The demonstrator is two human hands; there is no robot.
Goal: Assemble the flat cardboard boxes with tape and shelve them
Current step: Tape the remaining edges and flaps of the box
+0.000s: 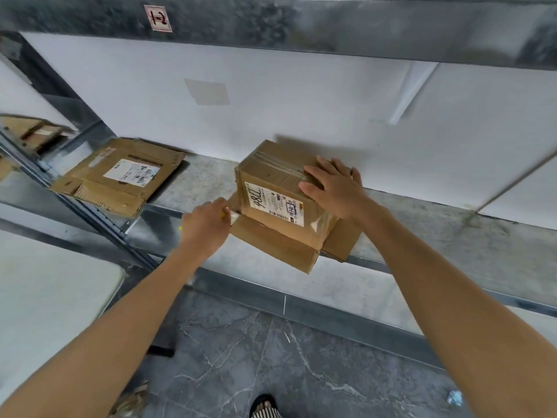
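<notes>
Pressing right hand point(334, 188) flat, fingers spread, on box point(271, 176) top; left hand point(208, 226) curled at box's 8 o'clock edge, can't tell what it holds.

You stand in a storeroom or small parcel warehouse, galvanised metal shelving point(437, 227) before you, a handwritten number tag point(157, 18) on its upper beam point(301, 22), a flattened carton point(120, 179) and a taped box point(271, 173) with shipping labels, grey stone-look floor tiles point(271, 357) below.
</notes>
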